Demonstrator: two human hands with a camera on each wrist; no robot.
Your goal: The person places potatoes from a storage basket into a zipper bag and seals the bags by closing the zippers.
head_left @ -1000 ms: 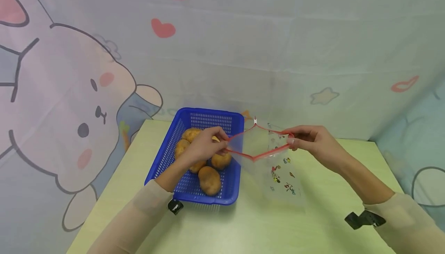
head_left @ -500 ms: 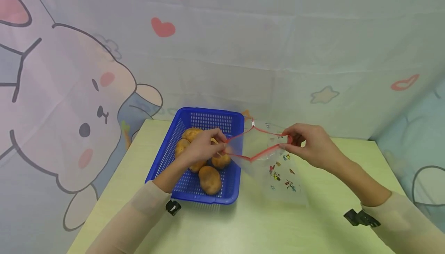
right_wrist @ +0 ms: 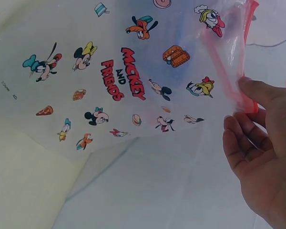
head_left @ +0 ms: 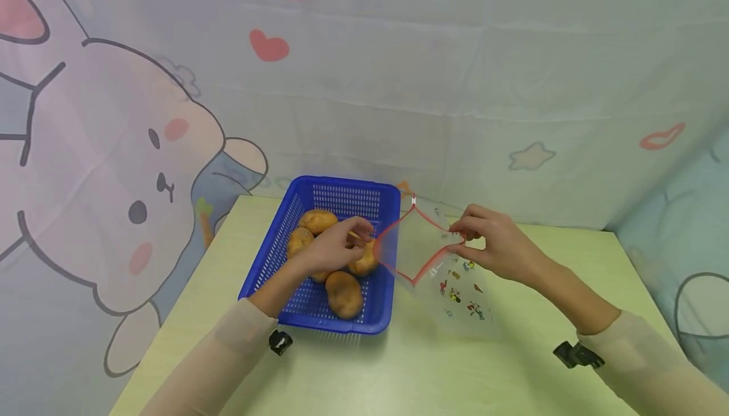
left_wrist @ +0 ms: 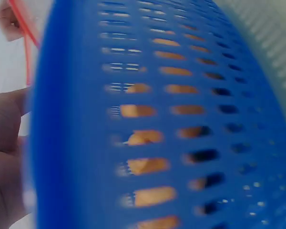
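A clear zip bag [head_left: 458,299] with cartoon prints and a red zip rim [head_left: 398,270] hangs over the pale green table [head_left: 398,371], its mouth pulled into a diamond. My left hand [head_left: 350,242] pinches the rim's left side, just above the blue basket [head_left: 342,189]. My right hand [head_left: 473,242] pinches the rim's right side. In the right wrist view the thumb and fingers of the right hand [right_wrist: 257,143] clamp the red rim [right_wrist: 248,43] of the printed bag [right_wrist: 133,95]. The left wrist view shows the blurred basket wall [left_wrist: 181,95] close up and part of my left hand [left_wrist: 5,157].
Several brown potatoes [head_left: 343,294] lie in the basket, left of the bag. A cloth backdrop with a rabbit drawing [head_left: 114,169] closes off the table's far and left sides. Bare tabletop lies in front of the basket and bag.
My right hand has moved left toward the left hand. The bag's mouth has gone from a flat slit to a wider diamond. The basket and potatoes have stayed put.
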